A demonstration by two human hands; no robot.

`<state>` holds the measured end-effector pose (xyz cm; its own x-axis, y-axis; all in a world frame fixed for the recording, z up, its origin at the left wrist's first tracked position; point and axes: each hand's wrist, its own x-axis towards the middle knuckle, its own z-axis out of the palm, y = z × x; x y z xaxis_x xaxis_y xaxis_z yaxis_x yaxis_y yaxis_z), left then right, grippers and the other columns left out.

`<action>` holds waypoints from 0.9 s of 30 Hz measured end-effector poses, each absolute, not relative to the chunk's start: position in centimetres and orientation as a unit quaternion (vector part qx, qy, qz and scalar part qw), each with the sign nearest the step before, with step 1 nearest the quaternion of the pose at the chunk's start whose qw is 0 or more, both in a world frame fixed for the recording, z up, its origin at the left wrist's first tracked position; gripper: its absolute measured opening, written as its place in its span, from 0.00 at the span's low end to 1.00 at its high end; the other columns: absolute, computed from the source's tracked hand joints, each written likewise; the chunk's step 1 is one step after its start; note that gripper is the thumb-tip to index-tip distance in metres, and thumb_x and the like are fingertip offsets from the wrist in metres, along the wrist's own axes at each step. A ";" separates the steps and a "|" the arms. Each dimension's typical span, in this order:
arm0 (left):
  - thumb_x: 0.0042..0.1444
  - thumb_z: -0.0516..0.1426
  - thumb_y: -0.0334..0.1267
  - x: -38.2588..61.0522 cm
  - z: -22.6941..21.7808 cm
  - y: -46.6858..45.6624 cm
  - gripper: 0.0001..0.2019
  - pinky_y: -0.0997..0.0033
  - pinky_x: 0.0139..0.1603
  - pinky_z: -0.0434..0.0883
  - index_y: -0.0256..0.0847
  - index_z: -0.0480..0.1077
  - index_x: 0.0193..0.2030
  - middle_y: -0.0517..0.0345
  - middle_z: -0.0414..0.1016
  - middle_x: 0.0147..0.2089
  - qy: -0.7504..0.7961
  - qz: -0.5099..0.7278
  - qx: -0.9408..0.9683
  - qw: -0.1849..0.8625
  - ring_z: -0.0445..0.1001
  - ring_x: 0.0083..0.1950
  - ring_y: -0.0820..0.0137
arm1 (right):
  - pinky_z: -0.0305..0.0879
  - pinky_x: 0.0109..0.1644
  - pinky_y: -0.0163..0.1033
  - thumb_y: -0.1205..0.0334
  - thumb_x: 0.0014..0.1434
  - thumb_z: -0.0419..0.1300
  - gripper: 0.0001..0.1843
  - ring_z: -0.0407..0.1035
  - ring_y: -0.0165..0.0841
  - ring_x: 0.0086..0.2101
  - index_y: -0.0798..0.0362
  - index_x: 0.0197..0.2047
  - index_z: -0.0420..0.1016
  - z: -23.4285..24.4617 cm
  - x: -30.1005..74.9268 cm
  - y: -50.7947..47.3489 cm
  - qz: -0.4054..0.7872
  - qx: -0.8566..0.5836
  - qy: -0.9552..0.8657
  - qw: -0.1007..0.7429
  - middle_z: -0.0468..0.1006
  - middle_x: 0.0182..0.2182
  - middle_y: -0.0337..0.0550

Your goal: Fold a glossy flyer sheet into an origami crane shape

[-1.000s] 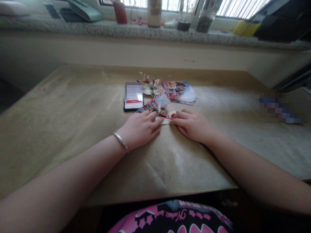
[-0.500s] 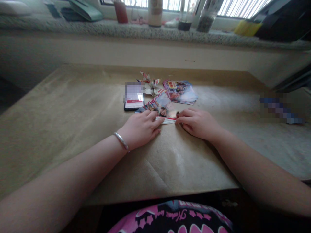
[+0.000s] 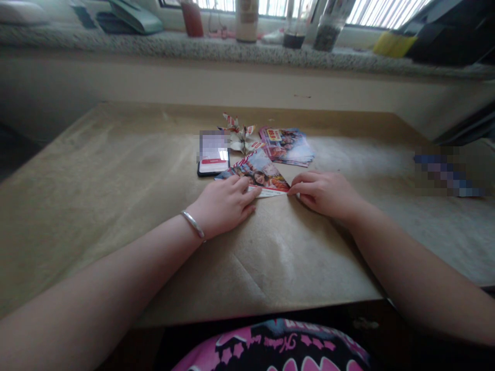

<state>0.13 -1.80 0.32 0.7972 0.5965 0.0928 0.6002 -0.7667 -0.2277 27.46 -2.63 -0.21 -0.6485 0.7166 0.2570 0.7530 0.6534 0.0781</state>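
Observation:
A colourful printed paper (image 3: 260, 173), folded into a triangle, lies flat on the brown paper-covered table (image 3: 116, 175). My left hand (image 3: 222, 204) lies on its near left corner with the fingers stretched flat, pressing it down. My right hand (image 3: 327, 193) is curled, its fingertips pinched at the paper's near right tip. A silver bangle (image 3: 192, 224) sits on my left wrist.
Behind the folded paper lie a phone (image 3: 212, 154), a small folded paper crane (image 3: 240, 133) and a stack of printed flyers (image 3: 288, 146). A stone ledge (image 3: 232, 49) with jars and bottles runs along the back. The table's near edge is close to my body.
My right hand has slid to the right along the paper's near edge to its tip, uncovering more of the fold. My left hand has stayed in place.

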 end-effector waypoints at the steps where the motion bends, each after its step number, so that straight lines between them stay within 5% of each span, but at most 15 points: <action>1: 0.67 0.49 0.46 0.1 0.3 -1.8 0.20 0.63 0.46 0.69 0.43 0.66 0.62 0.48 0.72 0.51 -0.318 -0.008 -0.940 0.124 0.71 0.50 0.58 | 0.61 0.35 0.36 0.67 0.60 0.54 0.15 0.74 0.32 0.36 0.46 0.40 0.81 -0.2 27.6 -2.6 -0.088 -0.409 -0.903 0.101 0.81 0.41 0.39; 19: 0.68 0.47 0.46 -0.1 0.2 -1.7 0.21 0.62 0.47 0.70 0.42 0.66 0.62 0.48 0.72 0.52 -0.313 0.000 -0.941 0.129 0.71 0.51 0.58 | 0.62 0.33 0.37 0.69 0.59 0.54 0.15 0.73 0.33 0.34 0.47 0.37 0.82 -0.2 29.0 -2.5 -0.099 -0.408 -0.900 0.114 0.81 0.43 0.40; 27: 0.67 0.48 0.46 0.1 0.4 -1.7 0.21 0.61 0.48 0.70 0.42 0.66 0.62 0.48 0.72 0.52 -0.314 0.002 -0.941 0.124 0.70 0.51 0.58 | 0.66 0.53 0.45 0.70 0.59 0.55 0.13 0.70 0.38 0.43 0.51 0.41 0.81 -1.0 27.4 -2.0 -0.074 -0.342 -0.913 0.211 0.81 0.41 0.44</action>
<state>0.12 -1.71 0.45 0.8031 0.5913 0.0733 0.5902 -0.7725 -0.2343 27.42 -2.03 -1.04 -0.6774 0.5928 0.4356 0.6549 0.7556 -0.0099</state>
